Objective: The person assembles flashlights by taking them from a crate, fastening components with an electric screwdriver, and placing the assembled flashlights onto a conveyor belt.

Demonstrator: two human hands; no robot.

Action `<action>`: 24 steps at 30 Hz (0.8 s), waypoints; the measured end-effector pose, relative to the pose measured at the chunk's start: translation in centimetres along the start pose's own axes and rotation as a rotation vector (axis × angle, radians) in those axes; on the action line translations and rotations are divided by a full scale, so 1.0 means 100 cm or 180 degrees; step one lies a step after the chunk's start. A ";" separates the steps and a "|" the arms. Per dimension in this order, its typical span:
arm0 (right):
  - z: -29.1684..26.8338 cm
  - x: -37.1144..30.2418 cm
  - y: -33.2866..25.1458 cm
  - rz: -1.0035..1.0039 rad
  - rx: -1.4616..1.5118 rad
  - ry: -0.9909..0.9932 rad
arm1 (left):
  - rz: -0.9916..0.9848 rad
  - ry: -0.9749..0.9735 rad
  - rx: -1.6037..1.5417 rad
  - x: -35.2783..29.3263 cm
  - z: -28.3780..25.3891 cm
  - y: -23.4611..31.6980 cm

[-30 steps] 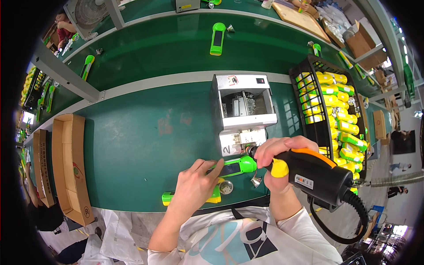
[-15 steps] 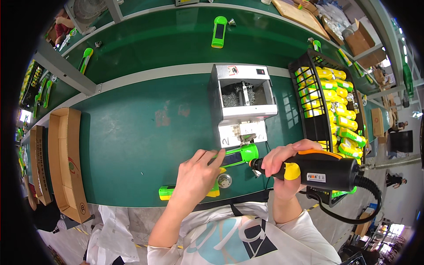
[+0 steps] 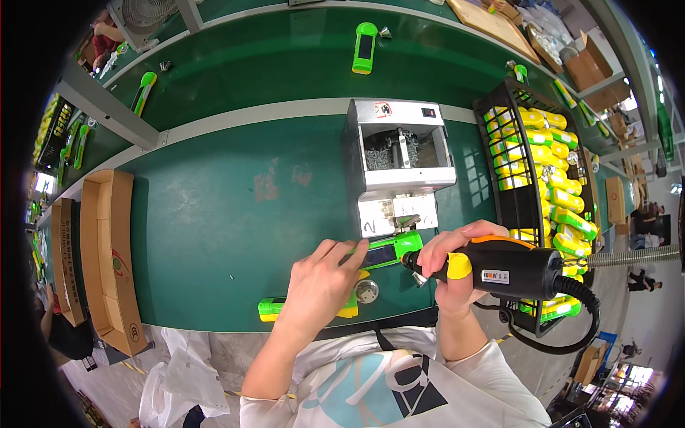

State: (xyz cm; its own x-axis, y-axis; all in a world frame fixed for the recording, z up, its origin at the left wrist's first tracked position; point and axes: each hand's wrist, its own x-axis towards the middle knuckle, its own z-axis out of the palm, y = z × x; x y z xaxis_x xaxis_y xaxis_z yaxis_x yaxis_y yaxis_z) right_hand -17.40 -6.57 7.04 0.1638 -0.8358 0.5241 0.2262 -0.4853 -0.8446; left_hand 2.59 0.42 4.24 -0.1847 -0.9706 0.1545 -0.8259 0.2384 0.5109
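Note:
My left hand (image 3: 322, 282) is closed on a green flashlight (image 3: 408, 243) with a dark panel, lying on the bench in front of the screw feeder (image 3: 407, 177). My right hand (image 3: 457, 267) grips a black electric screwdriver (image 3: 524, 269) with an orange lever, its body nearly level. The driver's tip is at the flashlight's wide head; whether it touches a screw is hidden. Under my left wrist lies a second green and yellow flashlight (image 3: 271, 309), partly covered. A round silver reflector (image 3: 367, 291) sits beside it, and another small reflector (image 3: 419, 280) is below the driver's tip.
A black crate (image 3: 515, 203) full of yellow and green flashlights stands at the right. Cardboard trays (image 3: 107, 264) are at the left. On the green belt beyond the bench lie a flashlight (image 3: 364, 48) and a small reflector (image 3: 385, 32). A coiled spring (image 3: 635, 257) and cable run from the screwdriver.
The screwdriver and my right hand have moved slightly left, closer over the flashlight's head. My left hand keeps its hold. The whole view has shifted a little.

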 end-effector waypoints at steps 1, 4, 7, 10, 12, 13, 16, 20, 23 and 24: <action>-0.001 -0.002 0.002 0.0005 0.0007 -0.0042 | -0.0067 -0.0017 -0.0051 0.000 0.000 0.000; -0.005 -0.007 0.005 -0.0049 0.0025 -0.0164 | -0.0084 -0.0034 -0.0036 -0.001 -0.002 0.002; -0.004 -0.011 0.008 -0.0278 0.0318 -0.0380 | -0.0035 0.0036 -0.0087 -0.003 -0.001 -0.001; 0.005 -0.013 0.003 -0.0301 0.0056 -0.0253 | 0.0000 0.0003 -0.0025 -0.001 0.002 -0.003; 0.002 -0.015 0.004 -0.0331 0.0025 -0.0320 | 0.0027 -0.0045 -0.0044 0.002 0.003 -0.002; 0.000 -0.015 0.005 -0.0368 -0.0044 -0.0380 | 0.0026 -0.0041 -0.0034 0.000 0.002 -0.002; 0.000 -0.013 0.008 -0.0417 0.0025 -0.0520 | 0.0048 -0.0058 0.0017 -0.003 0.003 -0.003; -0.002 -0.019 0.006 -0.0417 -0.0134 -0.0529 | 0.0057 -0.0060 0.0060 -0.003 0.002 -0.002; 0.001 -0.020 0.005 -0.0560 -0.0243 -0.0577 | 0.0082 -0.0060 0.0143 -0.003 0.001 -0.003; 0.003 -0.023 0.006 -0.0540 -0.0411 -0.0509 | 0.0074 -0.0086 0.0176 -0.004 0.001 -0.002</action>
State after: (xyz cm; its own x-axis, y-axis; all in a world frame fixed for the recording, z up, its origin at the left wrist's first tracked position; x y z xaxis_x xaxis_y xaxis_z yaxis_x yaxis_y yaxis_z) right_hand -17.30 -4.91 5.37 0.2860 -0.6933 0.6615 0.1408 -0.6524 -0.7447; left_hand 2.80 0.70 3.99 -0.2178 -0.9655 0.1426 -0.8492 0.2595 0.4599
